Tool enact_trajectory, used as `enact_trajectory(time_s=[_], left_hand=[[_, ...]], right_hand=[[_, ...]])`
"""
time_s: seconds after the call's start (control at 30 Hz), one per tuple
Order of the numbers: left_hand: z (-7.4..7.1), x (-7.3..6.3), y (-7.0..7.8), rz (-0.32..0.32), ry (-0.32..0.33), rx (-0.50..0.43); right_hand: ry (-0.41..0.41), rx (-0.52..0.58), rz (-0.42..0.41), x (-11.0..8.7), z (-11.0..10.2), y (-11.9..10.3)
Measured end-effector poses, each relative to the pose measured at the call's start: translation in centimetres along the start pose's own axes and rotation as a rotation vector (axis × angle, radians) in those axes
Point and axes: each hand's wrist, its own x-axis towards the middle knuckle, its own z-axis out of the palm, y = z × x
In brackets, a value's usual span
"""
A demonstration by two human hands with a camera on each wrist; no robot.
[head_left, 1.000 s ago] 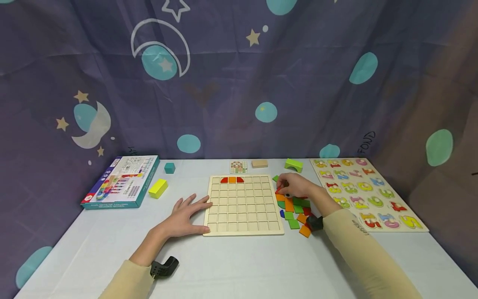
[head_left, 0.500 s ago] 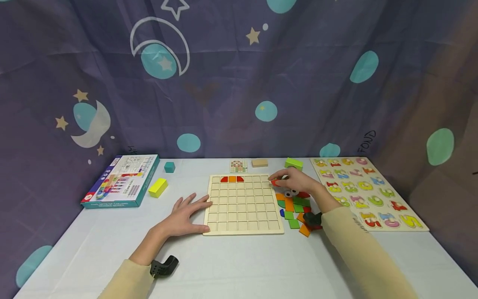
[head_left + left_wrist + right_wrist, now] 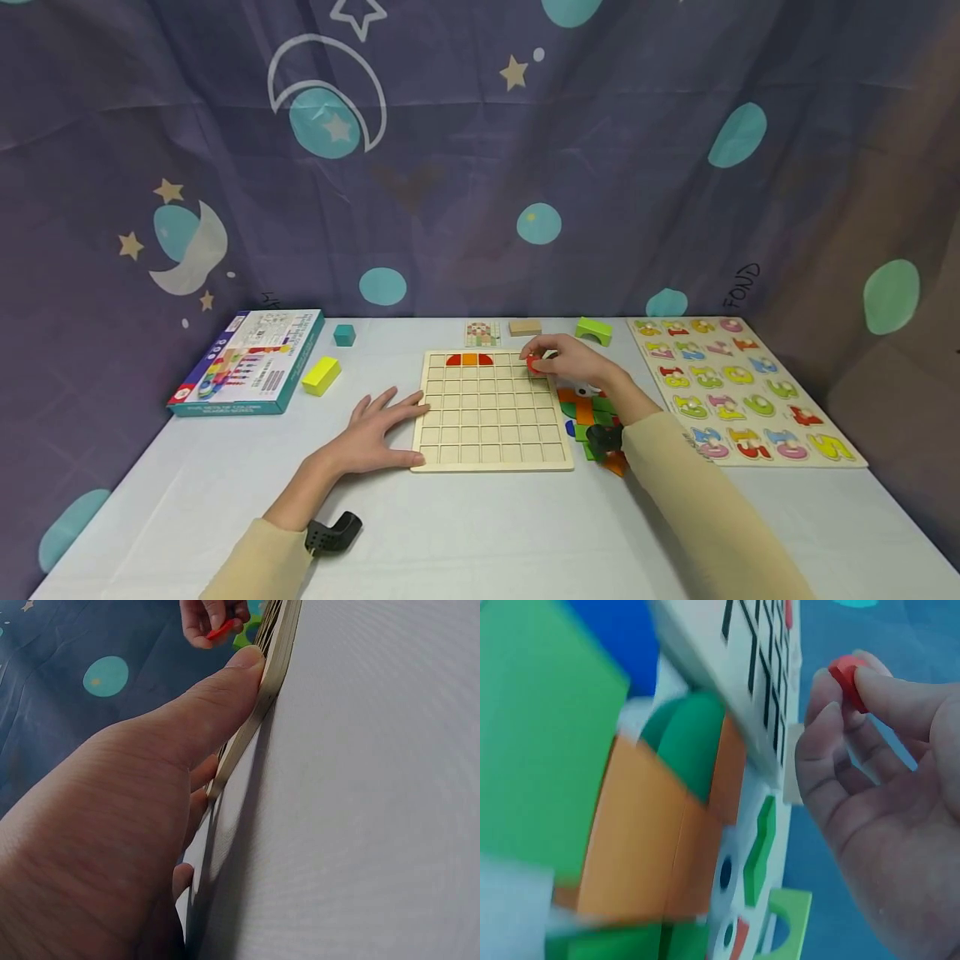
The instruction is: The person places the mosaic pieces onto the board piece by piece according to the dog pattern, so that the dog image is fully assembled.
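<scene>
Well left of the pale wooden grid board [image 3: 491, 427], a flat white, purple and teal cardboard box [image 3: 251, 362] is lying on the white-covered table [image 3: 435, 537]; nearer the board, on that same side, a yellow rectangular block [image 3: 321, 376] and a small teal cube [image 3: 344, 335] are resting. At the board's left edge the left hand [image 3: 378, 435] is spreading its fingers wide, the thumb tip touching the rim; how hard it is pressing, I cannot tell. In the board's back row, red and orange flat pieces [image 3: 470, 360] are sitting side by side, and a small patterned card [image 3: 482, 334] is lying behind the board. At the board's back right corner, raised off its surface, the right hand [image 3: 561, 360] is pinching a small flat red piece [image 3: 532, 365] between thumb and fingers, which are partly hiding its outline. That piece is looking light, stiff and hardly fragile, though its smooth faces are possibly feeling slippery; opposite edges are offering the surest hold, leaving the underside free. The board, seemingly thin and stiff, is probably calling for a steadying touch on its rim. Just right of the board, loose green, orange and blue pieces [image 3: 584, 410] are lying heaped; farther right, a colourful wooden number puzzle [image 3: 757, 446] is lying flat.
</scene>
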Motion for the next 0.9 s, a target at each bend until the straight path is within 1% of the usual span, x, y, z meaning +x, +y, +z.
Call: enact_trajectory(time_s=[0.27, 0.43, 0.5, 0.67, 0.9], left_hand=[[-0.2, -0.1, 0.1, 0.004, -0.004, -0.002], [-0.2, -0.1, 0.2, 0.006, -0.005, -0.002], [-0.2, 0.0, 0.3, 0.005, -0.006, -0.002], [-0.1, 0.0, 0.2, -0.003, -0.011, -0.001], [0.0, 0.1, 0.0, -0.008, -0.008, 0.005]], right_hand=[[0.028, 0.019, -0.052, 1.7, 1.9, -1.7], [0.022, 0.01, -0.079, 2.6, 3.0, -2.8], [0.015, -0.01, -0.092, 2.9, 3.5, -3.1], [0.023, -0.05, -0.089, 4.3, 4.7, -3.8], [0.066, -0.053, -0.07, 6.3, 6.7, -4.7]])
